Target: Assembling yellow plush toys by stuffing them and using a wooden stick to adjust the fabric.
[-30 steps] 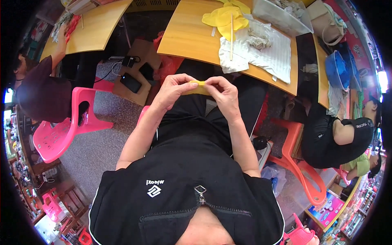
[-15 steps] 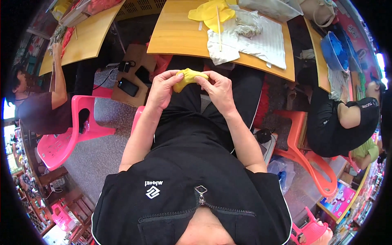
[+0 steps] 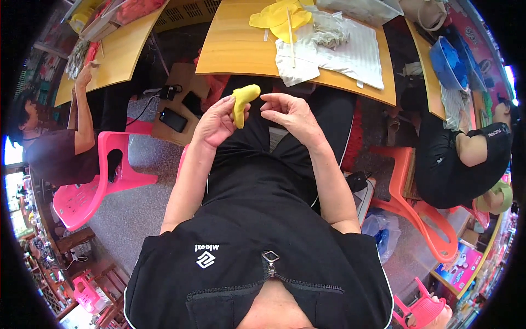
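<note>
Above my lap, my left hand (image 3: 217,124) is closed around a small, curved yellow piece of soft cloth (image 3: 245,100) that looks stuffed. Its rounded tip points up and to the right, and the lower end hangs past my fingers. My right hand (image 3: 293,116) is just to the right, apart from the cloth piece. Its thumb and forefinger are parted, with nothing visible between them. Beyond both hands, flat yellow cloth (image 3: 271,17) lies on the wooden table (image 3: 235,49), and a thin pale stick (image 3: 291,41) rests across it and a white cloth (image 3: 359,55).
A bundle of greyish cloth (image 3: 330,36) and a clear plastic bin (image 3: 364,10) are on the table. A phone (image 3: 172,119) lies on cardboard at left. Pink (image 3: 101,181) and orange chairs (image 3: 405,203) stand either side. Two people sit working at side tables.
My right hand has let go of the yellow cloth piece and drawn slightly right. My left hand now holds it alone, tilted more upright.
</note>
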A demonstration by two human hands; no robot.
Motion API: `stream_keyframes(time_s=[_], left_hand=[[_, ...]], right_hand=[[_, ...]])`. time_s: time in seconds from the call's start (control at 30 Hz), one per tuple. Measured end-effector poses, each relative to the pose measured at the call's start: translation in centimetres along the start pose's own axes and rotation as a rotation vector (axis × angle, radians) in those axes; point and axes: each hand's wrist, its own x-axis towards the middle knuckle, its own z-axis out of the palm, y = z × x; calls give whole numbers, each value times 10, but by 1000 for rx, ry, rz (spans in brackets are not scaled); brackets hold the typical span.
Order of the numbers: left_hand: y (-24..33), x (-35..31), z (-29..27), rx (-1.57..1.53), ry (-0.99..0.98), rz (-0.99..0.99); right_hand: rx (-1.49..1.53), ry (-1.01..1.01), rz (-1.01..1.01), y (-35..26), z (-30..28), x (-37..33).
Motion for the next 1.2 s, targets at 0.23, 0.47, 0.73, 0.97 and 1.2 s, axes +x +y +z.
stream_keyframes(time_s=[0.23, 0.47, 0.73, 0.97, 1.2], left_hand=[[-9, 11, 1, 451, -3, 50], [0, 15, 25, 1094, -118, 306], [127, 63, 64, 1090, -23, 416], [319, 203, 123, 1181, 76, 746], [322, 375, 144, 1570, 53, 228]], right_hand=[[54, 76, 4, 11, 0, 7], [-387, 222, -205, -5, 1, -3], [-355, 199, -63, 14, -24, 2], [-836, -163, 136, 52, -39, 2], [-732, -146, 173, 55, -44, 8]])
